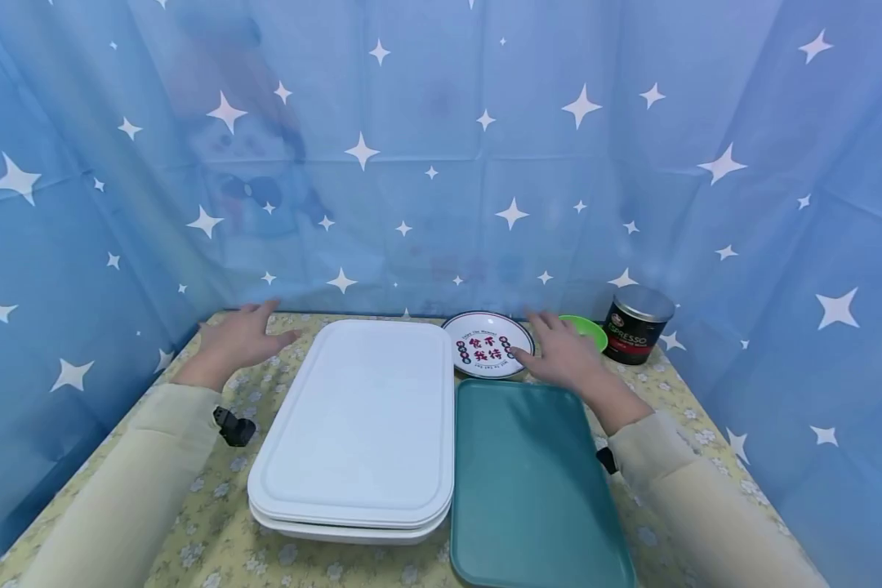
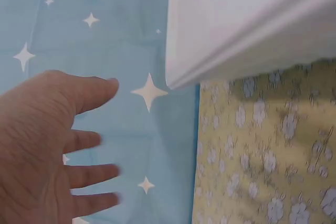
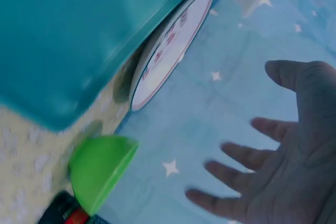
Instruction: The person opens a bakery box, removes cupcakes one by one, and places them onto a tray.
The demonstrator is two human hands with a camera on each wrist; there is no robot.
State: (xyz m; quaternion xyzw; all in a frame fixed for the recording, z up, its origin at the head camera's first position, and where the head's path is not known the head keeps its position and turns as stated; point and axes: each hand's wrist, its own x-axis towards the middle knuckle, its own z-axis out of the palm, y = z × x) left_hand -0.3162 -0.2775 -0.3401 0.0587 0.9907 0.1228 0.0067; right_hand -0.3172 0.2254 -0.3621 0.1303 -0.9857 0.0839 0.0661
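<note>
A white lidded box (image 1: 360, 416) lies on the table left of centre. My left hand (image 1: 242, 339) is held to its left, fingers spread and holding nothing; the left wrist view shows the same hand (image 2: 58, 150) apart from the box (image 2: 231, 30). Beside the box lies a teal tray (image 1: 536, 482). Over the tray's far right corner hovers my right hand (image 1: 562, 351), its fingers spread and holding nothing. Behind the tray is a white plate (image 1: 485, 327) with red characters. A green bowl (image 1: 588, 331) sits partly hidden behind the right hand.
A black espresso can (image 1: 635, 327) with a grey lid stands at the back right, next to the bowl. A flowered yellow cloth (image 1: 220, 490) covers the table. Blue curtains (image 1: 426, 188) with white stars hang behind it and on both sides.
</note>
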